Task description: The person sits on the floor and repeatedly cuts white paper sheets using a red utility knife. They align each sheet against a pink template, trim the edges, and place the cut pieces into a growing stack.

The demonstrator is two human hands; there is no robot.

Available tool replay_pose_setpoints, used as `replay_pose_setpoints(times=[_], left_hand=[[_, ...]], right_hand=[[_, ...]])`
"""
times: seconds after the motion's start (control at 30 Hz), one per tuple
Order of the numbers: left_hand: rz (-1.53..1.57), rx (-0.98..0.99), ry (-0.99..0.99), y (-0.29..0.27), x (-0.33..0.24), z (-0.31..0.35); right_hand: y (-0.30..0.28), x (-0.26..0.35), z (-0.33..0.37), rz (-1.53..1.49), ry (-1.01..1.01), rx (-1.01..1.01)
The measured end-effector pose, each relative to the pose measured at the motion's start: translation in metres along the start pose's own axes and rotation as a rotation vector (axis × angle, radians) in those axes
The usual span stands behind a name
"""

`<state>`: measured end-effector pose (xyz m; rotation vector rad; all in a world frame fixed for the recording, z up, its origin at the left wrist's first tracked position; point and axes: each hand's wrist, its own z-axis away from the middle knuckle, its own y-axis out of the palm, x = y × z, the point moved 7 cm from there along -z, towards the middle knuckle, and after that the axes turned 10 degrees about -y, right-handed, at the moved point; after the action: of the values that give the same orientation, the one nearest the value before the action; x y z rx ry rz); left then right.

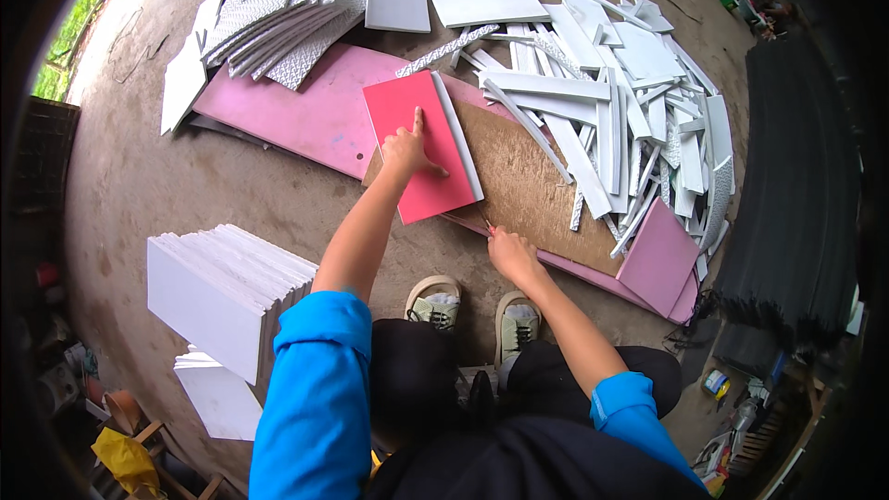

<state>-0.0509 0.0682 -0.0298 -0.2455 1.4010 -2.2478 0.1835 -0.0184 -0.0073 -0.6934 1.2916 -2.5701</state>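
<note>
A flat red board (437, 125) lies over a white foam sheet (460, 136), whose strip shows along the red board's right edge. My left hand (407, 150) presses on the red board with thumb and index finger stretched apart. At the lower right corner of the two, my right hand (511, 253) is closed around the red handle of a thin-bladed knife (489, 227). Its blade points up toward that corner; whether it touches the foam I cannot tell. Underneath is a worn brown wooden board (519, 171), resting on a long pink panel (296, 102).
A heap of white foam offcuts (602, 111) covers the right side. Textured white sheets (278, 23) are piled at the far left. A stack of white panels (208, 292) stands near my left arm. Black sheeting (782, 185) lies along the right, and a pink piece (657, 259) rests nearby.
</note>
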Motion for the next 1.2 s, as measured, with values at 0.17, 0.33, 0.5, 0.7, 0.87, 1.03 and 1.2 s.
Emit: replay_pose_setpoints(times=[0.17, 0.33, 0.5, 0.7, 0.87, 1.03, 1.2], left_hand=[[0.042, 0.011, -0.015, 0.001, 0.011, 0.002], [0.051, 0.022, -0.033, -0.004, -0.003, 0.004], [0.123, 0.029, -0.032, -0.002, 0.004, 0.007], [0.111, 0.000, -0.026, -0.005, 0.004, 0.011], [0.075, 0.032, -0.038, -0.002, 0.004, 0.007], [0.019, 0.053, -0.096, 0.002, 0.008, 0.004], [0.058, 0.077, -0.061, -0.003, 0.007, 0.009]], right_hand=[[-0.078, 0.021, -0.021, -0.227, 0.027, 0.113], [-0.097, 0.036, -0.140, -0.147, -0.066, -0.332], [-0.084, 0.063, -0.216, -0.161, -0.122, -0.347], [-0.094, 0.072, -0.251, -0.098, -0.141, -0.167], [-0.092, 0.070, -0.222, -0.107, -0.021, 0.009], [-0.040, 0.040, -0.110, -0.169, 0.032, -0.017], [0.003, 0.011, -0.020, -0.129, 0.040, -0.031]])
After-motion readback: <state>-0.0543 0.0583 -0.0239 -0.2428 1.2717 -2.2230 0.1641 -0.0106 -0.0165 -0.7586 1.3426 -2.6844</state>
